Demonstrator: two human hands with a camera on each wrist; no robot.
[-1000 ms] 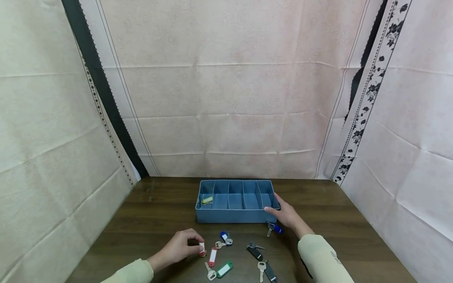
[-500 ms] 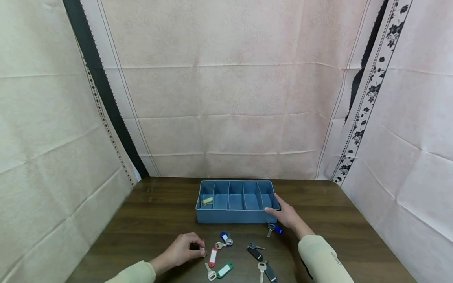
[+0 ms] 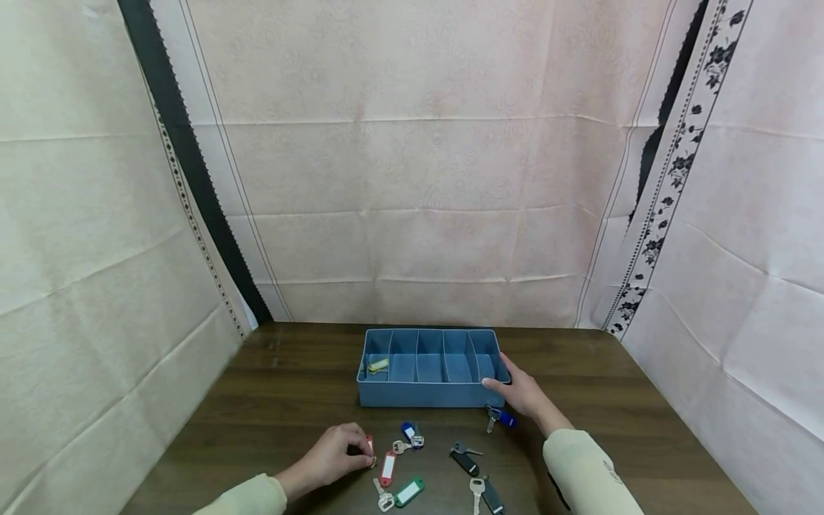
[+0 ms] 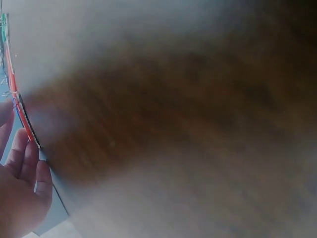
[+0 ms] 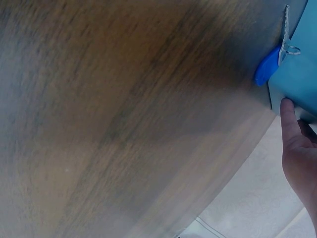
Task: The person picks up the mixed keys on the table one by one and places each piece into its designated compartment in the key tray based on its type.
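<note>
My left hand pinches a red key tag between thumb and fingertips, low over the table; the fingers hide much of it. Another red key tag lies just right of that hand, beside a green key tag with a key. A blue divided box stands further back, a yellow key tag in its leftmost compartment. On the box's front right corner rests my right hand, thumb on the front rim and fingers along the right side. In the right wrist view, one straight finger touches the box wall.
A blue key tag with its key lies by the box's front right corner. Another blue key tag is in front of the box. Nearer me are a black key tag and a dark grey key tag. Cloth walls surround the table.
The red key tag in my left hand has turned between the fingertips, and that hand has shifted slightly right. My right hand stays on the box.
</note>
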